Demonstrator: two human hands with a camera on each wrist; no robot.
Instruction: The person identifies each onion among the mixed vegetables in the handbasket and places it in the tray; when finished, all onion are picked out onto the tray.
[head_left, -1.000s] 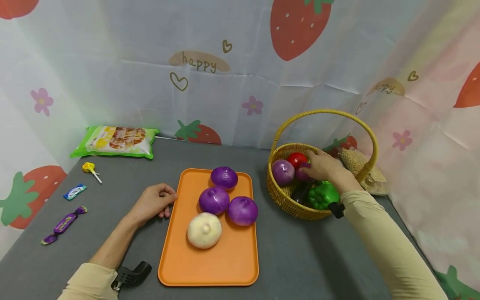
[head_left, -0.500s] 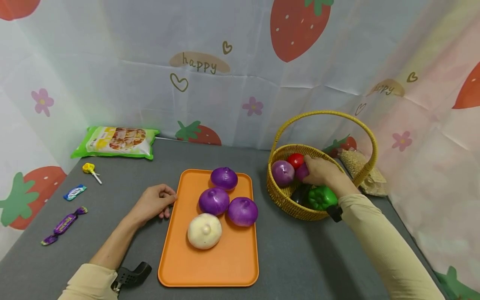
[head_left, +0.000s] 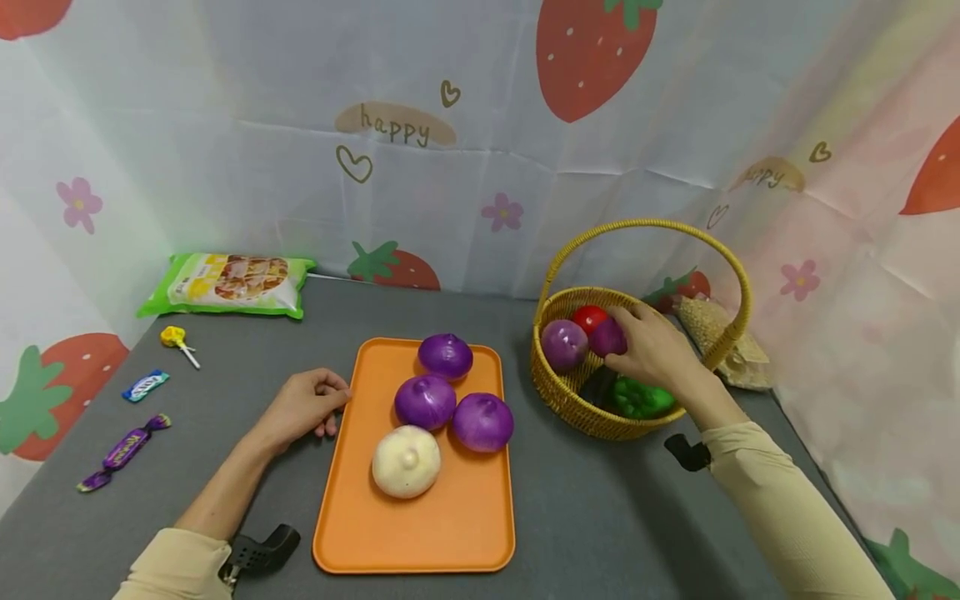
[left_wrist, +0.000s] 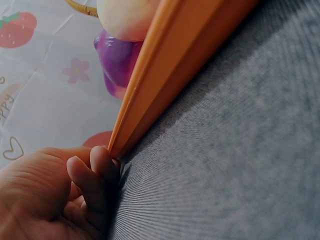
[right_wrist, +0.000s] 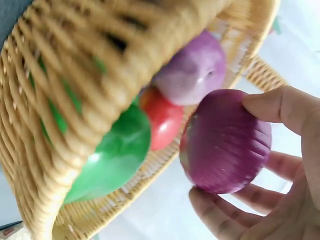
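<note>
Magenta onion [right_wrist: 227, 142] gripped in right hand [head_left: 652, 346], over wicker basket [head_left: 573, 412], left hand [head_left: 307, 404] (fingers loosely bent) touching tray [head_left: 420, 542].

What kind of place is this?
It looks like a tabletop corner, maybe set up for pretend food play: a gray table with strawberry-print cloth around it, toy-like onions on an orange tray, and a yellow basket of vegetables.

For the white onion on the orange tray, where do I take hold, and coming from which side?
Probably grip the white onion around its widest part, coming down from above and the near side: it is round, with only a small nub facing up, and the purple onions sit close on its far side.
</note>
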